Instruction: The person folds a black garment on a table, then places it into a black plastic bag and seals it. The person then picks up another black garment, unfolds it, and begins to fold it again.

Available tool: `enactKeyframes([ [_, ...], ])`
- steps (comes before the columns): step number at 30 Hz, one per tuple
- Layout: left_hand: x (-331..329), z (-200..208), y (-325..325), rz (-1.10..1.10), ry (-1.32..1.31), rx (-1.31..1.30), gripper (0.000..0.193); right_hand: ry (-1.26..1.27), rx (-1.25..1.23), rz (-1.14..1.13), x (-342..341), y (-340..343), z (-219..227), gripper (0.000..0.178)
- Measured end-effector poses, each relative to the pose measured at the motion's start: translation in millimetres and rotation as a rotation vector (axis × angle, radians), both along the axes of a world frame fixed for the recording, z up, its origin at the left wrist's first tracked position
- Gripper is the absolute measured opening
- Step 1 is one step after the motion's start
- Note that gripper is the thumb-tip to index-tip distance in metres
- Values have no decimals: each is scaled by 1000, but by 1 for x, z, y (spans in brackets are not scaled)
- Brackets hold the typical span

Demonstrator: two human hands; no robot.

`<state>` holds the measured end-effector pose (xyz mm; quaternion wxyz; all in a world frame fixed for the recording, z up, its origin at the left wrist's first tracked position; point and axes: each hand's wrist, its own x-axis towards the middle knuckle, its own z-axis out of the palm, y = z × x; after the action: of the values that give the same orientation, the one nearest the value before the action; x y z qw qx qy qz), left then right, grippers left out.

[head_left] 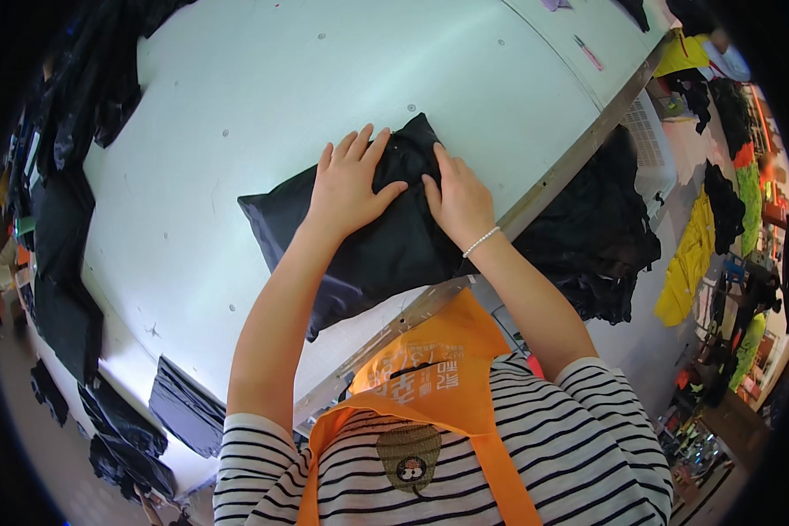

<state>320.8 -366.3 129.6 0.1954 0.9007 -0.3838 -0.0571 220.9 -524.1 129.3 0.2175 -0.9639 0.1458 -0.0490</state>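
A black folded piece of cloth (pixel 381 232), shaped like a flat cushion, lies at an angle on the pale table (pixel 237 79) in front of me. On its upper middle my left hand (pixel 349 180) rests palm down, fingers spread. My right hand (pixel 458 195) touches the cloth's right edge, its thumb and index finger stretched out and apart; the other fingers are partly hidden. A beaded bracelet (pixel 480 240) circles my right wrist.
A pile of black fabric (pixel 587 237) lies beyond the table's metal edge (pixel 543 186) on the right. Dark folded pieces (pixel 66 237) line the left side. Pink-handled snips (pixel 588 53) lie at the far right. Yellow cloth (pixel 686 263) is farther right.
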Motion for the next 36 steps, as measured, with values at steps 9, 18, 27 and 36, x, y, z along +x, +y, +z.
enactKeyframes([
  [9,-4,-26,-7,135,-36,67,65,-5,-83,55,-43,-6,5,32],
  [18,-29,-48,-4,209,-194,241,59,-272,53,295,-3,38,32,6],
  [27,-34,-40,-9,270,-132,215,66,-192,267,134,10,17,-28,37],
  [36,-26,-29,-17,377,20,183,84,-1,258,-51,40,-5,-15,12],
])
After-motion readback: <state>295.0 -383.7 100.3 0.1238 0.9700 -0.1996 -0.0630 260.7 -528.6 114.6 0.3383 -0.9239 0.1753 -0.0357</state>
